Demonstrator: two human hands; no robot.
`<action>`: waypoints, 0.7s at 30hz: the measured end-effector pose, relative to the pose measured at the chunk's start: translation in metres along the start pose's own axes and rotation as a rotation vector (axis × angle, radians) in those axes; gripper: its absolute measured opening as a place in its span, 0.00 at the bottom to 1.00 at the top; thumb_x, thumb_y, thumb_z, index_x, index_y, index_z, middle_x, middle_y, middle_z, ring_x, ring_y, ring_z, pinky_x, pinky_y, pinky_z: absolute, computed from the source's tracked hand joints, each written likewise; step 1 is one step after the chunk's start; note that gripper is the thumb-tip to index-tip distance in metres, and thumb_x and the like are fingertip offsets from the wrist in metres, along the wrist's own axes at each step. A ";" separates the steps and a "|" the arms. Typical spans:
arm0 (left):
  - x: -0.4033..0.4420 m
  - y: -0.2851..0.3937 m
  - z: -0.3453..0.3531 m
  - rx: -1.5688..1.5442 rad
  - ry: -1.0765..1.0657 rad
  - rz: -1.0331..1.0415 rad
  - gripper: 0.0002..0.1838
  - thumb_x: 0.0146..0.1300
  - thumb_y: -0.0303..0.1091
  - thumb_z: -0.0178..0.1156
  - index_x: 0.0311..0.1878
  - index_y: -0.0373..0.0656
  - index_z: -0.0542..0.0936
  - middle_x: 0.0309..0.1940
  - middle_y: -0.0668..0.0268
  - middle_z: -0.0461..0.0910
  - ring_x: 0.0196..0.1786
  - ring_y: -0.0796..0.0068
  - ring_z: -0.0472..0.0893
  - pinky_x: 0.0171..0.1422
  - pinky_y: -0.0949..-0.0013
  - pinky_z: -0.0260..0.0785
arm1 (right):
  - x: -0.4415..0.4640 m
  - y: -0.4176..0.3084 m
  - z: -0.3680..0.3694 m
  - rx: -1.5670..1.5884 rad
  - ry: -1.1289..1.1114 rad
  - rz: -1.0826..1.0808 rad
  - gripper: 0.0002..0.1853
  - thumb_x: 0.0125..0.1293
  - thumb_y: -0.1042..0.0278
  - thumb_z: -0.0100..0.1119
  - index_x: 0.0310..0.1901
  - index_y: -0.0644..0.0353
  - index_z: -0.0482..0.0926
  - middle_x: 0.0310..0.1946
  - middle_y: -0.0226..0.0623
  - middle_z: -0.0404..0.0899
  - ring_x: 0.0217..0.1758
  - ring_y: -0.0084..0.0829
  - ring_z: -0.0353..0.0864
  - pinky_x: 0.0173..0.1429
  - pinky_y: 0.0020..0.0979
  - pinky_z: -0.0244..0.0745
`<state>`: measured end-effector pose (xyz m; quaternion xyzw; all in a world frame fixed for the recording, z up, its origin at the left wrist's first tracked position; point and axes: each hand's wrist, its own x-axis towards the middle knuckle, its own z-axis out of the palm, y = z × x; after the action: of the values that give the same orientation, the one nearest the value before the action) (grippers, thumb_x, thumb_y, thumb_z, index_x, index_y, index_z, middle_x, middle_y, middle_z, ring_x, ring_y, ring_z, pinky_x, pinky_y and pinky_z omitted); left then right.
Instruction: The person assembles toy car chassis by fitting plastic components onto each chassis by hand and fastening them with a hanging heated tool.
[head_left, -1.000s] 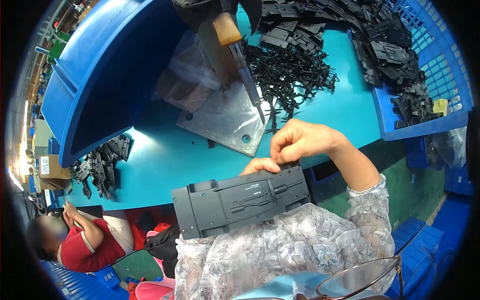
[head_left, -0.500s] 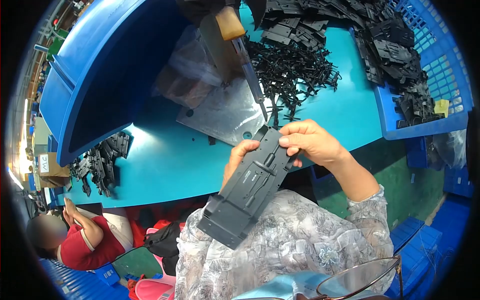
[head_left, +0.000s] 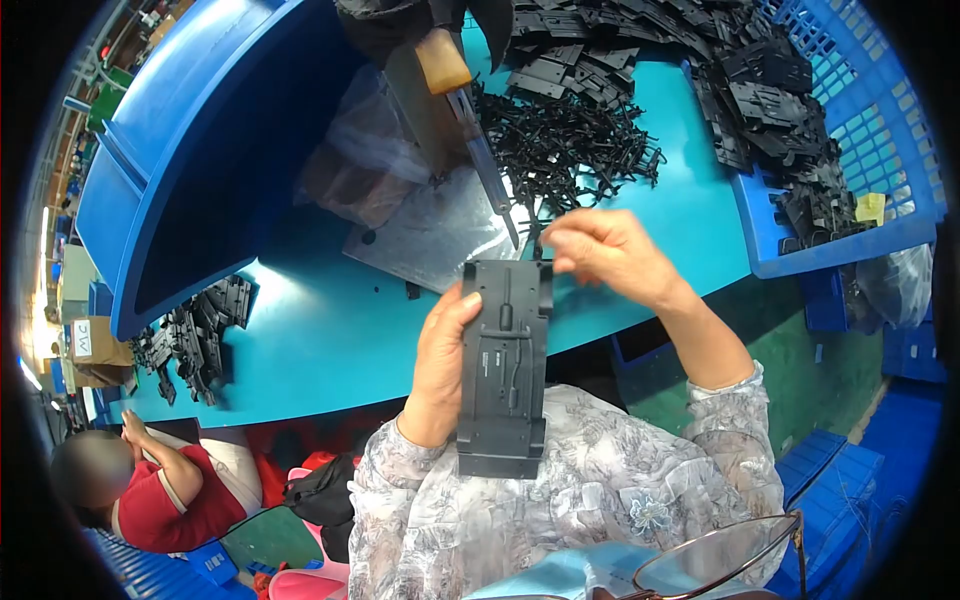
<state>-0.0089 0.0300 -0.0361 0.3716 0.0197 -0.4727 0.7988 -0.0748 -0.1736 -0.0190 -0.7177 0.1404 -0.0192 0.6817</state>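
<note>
My left hand grips the left edge of a long black plastic chassis plate, thumb on top. The plate stands almost upright in front of my body, its molded pipe shapes and small white lettering facing me. Beyond its upper right corner is my right hand, off the plate. Its fingers are curled together close to a pile of small black plastic parts; whether a part sits between them is hidden. A fixed, pointed metal tool slants down just past the plate's top end, above a shiny metal sheet.
A big blue bin lies tipped at the left, with black parts below it. At right, a blue basket holds black plates. More black plates are heaped at the back. A seated person in red is at lower left.
My right hand has let go of the chassis plate and moved up toward the small parts. The plate has turned from slanted to nearly straight, held by my left hand alone.
</note>
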 end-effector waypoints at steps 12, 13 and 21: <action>0.005 -0.001 -0.005 -0.033 0.035 0.087 0.16 0.64 0.32 0.45 0.52 0.34 0.67 0.42 0.55 0.77 0.39 0.67 0.81 0.42 0.66 0.78 | 0.021 0.017 -0.025 -0.898 0.311 -0.236 0.13 0.56 0.58 0.60 0.31 0.61 0.79 0.25 0.43 0.74 0.29 0.43 0.75 0.34 0.40 0.68; 0.005 -0.001 -0.004 -0.032 0.032 0.085 0.16 0.64 0.32 0.45 0.52 0.34 0.67 0.41 0.55 0.77 0.38 0.67 0.81 0.42 0.66 0.78 | 0.021 0.018 -0.025 -0.882 0.309 -0.232 0.13 0.56 0.58 0.60 0.30 0.62 0.79 0.25 0.43 0.74 0.29 0.43 0.75 0.34 0.40 0.68; 0.007 -0.006 -0.008 -0.035 0.070 0.065 0.14 0.63 0.32 0.47 0.49 0.35 0.68 0.40 0.56 0.77 0.36 0.67 0.81 0.40 0.66 0.78 | 0.019 0.021 -0.023 -0.575 0.216 -0.047 0.14 0.57 0.60 0.58 0.25 0.65 0.77 0.20 0.42 0.77 0.24 0.40 0.77 0.33 0.36 0.70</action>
<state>-0.0067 0.0276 -0.0475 0.3744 0.0437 -0.4329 0.8189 -0.0654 -0.2005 -0.0416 -0.8781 0.1950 -0.0705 0.4313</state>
